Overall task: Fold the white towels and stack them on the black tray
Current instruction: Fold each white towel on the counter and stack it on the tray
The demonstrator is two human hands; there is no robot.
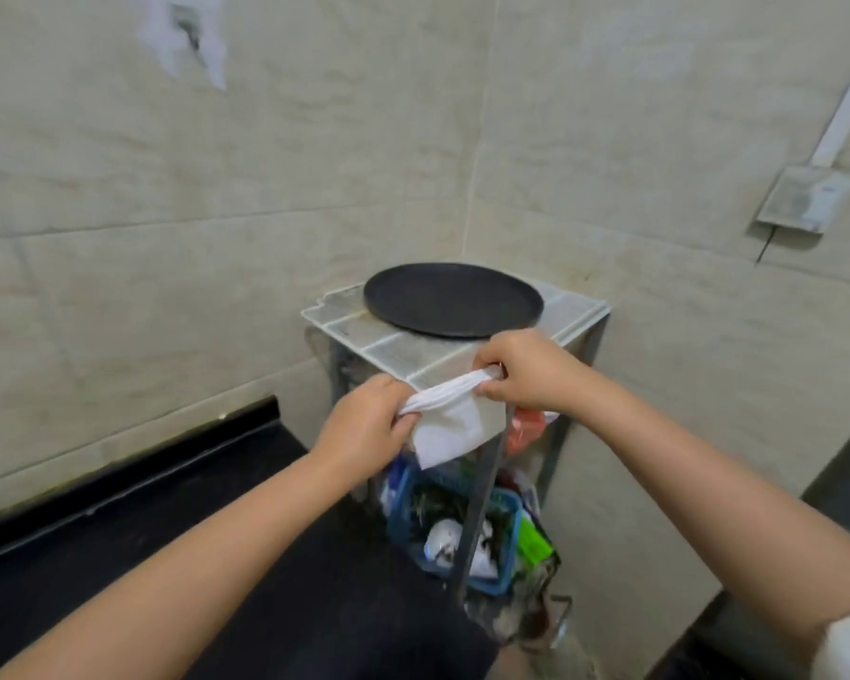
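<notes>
Nearest you, both forearms reach forward over the dark counter (119,557), and between them you hold one white towel (455,424) in the air, just in front of the near edge of the stand (413,353). Your left hand (364,429) has its fingers curled round the towel's left end, and your right hand (526,370) pinches the right end. The top hem is bunched and pulled into a taut rope between the two grips. That looks like a hold meant to stretch the cloth before a fold, since the rest hangs free below as a small flat panel with one corner pointing down.

The cloth is plain white, thin and limp, creased along the gathered edge and smooth where it hangs. It is not folded yet, by the look of it.

Below the towel, inside the stand's frame, a blue basket (504,571) holds mixed clutter that is too blurred to name.

Farther off, the black tray (455,299) sits on the stand's top toward its far corner, round and shallow, with nothing on it. It sits within easy reach of the fold, so the stack can start there. Behind it the tiled walls (217,188) meet in a corner.
</notes>
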